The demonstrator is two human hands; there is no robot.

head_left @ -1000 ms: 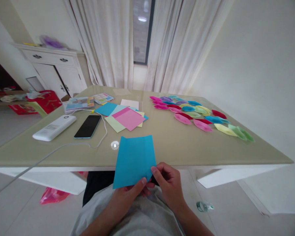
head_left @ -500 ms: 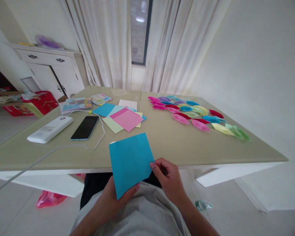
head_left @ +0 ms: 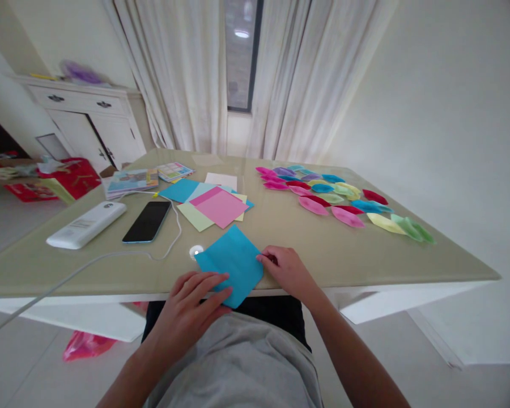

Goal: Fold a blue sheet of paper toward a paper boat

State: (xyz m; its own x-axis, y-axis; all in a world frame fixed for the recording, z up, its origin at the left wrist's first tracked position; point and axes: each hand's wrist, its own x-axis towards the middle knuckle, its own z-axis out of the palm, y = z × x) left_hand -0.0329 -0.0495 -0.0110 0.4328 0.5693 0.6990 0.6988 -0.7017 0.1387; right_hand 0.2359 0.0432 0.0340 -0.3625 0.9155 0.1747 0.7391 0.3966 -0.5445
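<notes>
A square sheet of blue paper [head_left: 233,258] lies over the table's front edge, one corner pointing away from me. My left hand [head_left: 198,300] rests on its lower left part, fingers stretched out flat across the surface. At the right corner, my right hand [head_left: 287,269] pinches the paper between thumb and curled fingers. Just beyond the sheet's left corner is a small round white object [head_left: 196,251]. Farther back, a loose pile of coloured paper squares has a pink sheet [head_left: 221,207] on top.
Several folded, leaf-shaped coloured papers [head_left: 313,205] spread over the right half of the table [head_left: 314,255]. To the left are a phone [head_left: 147,221], a white power bank [head_left: 87,225], a white cable [head_left: 179,226] and booklets [head_left: 133,180]. Curtains [head_left: 187,73] hang behind.
The blue paper has come down from above my lap to the table edge. My left hand has shifted from its lower edge to lying on top; my right hand still pinches the right side.
</notes>
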